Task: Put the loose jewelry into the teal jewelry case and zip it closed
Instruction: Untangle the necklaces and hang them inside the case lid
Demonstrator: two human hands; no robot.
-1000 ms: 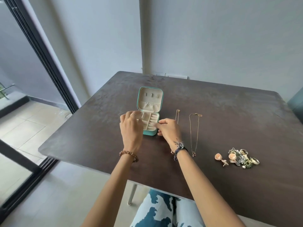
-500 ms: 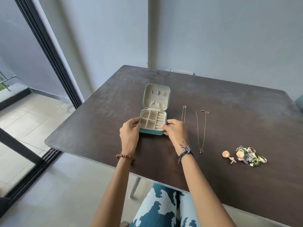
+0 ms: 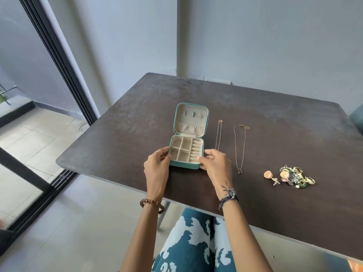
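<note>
The teal jewelry case (image 3: pixel 184 166) lies open near the table's front left, lid upright, its cream compartments holding nothing. My left hand (image 3: pixel 157 167) grips its left side and my right hand (image 3: pixel 215 166) grips its right front corner. Right of the case, a thin gold chain (image 3: pixel 218 134) lies stretched out, its near end hidden behind my right hand. Further right lies a second necklace with a small pendant (image 3: pixel 241 148). A pile of rings and earrings (image 3: pixel 292 176) sits at the right, with a shell-shaped earring (image 3: pixel 268 175) just left of it.
The dark brown table (image 3: pixel 275 118) stands against a grey wall. Its left and near edges drop to a tiled floor. A black-framed sliding glass door (image 3: pixel 59 61) is on the left. My lap in blue-and-white patterned fabric (image 3: pixel 188 244) is below the table edge.
My hands have slid from above the tray to the case's two sides, uncovering the compartments. The lid stands fully open. The camera view has shifted slightly.
</note>
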